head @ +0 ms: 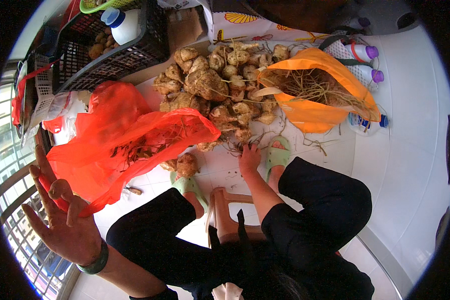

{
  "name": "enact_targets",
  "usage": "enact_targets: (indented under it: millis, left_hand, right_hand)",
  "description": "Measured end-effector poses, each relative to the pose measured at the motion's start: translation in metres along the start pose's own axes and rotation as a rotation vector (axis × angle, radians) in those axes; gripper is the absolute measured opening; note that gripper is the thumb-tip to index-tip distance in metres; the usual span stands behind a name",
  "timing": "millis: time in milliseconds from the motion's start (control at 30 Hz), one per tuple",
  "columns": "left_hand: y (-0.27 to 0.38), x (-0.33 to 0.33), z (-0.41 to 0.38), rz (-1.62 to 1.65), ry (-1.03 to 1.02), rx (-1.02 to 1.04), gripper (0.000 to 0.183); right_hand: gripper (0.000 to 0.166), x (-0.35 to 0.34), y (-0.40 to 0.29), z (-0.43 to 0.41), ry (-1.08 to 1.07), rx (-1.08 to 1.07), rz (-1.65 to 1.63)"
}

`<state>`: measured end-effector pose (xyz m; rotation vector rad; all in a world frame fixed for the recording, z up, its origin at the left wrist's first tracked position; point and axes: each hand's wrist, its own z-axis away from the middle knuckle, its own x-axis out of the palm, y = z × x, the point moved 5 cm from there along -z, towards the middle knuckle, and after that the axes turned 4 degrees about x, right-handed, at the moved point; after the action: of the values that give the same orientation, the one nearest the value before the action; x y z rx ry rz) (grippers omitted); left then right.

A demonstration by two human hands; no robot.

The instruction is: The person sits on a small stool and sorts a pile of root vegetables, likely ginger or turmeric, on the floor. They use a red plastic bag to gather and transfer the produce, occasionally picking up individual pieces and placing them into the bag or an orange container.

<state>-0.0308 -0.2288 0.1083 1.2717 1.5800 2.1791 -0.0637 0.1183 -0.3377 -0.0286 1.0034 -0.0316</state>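
My left hand point(65, 219) is raised at the lower left, thumb and index finger pinching the edge of a red plastic bag point(93, 150), its other fingers spread. Dry brown plant scraps point(138, 148) lie in that bag. Low in front of me, my right hand point(249, 157) reaches to the floor at the near edge of a heap of brown, knobbly tubers point(206, 84), its fingertips among thin dry roots; whether they grip any is hidden. An orange bag point(311, 116) stands gaping right of the heap, with long dry stalks point(315, 86) inside.
A black plastic crate point(135, 50) holds a white bottle point(127, 28) and small round tubers. Purple-capped bottles point(363, 73) stand by the white wall at right. Loose tubers point(188, 164) lie near my left foot, a small brown-handled tool point(135, 190) farther left. A brown plastic stool point(221, 213) is beneath me.
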Motion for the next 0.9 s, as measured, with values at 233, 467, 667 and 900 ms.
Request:
enact_targets:
  millis: [233,467,667,900]
  left_hand:
    - [-0.011,0.019,-0.006,0.033,-0.102,-0.052,0.058]
    - [-0.005,0.021,0.002,0.131,-0.106,-0.028,0.048]
    - [-0.009,0.018,-0.001,0.264,-0.131,-0.076,0.047]
    - [-0.015,0.015,-0.003,0.304,0.017,-0.103,0.044]
  right_hand:
    - [0.022,0.03,0.026,-0.025,-0.101,-0.28,0.044]
    - [0.027,-0.031,0.021,-0.015,-0.468,-0.465,0.371]
    - [0.033,-0.122,0.005,-0.003,-0.667,-0.391,0.411]
    - [0.06,-0.297,-0.035,0.046,-0.646,-0.561,0.372]
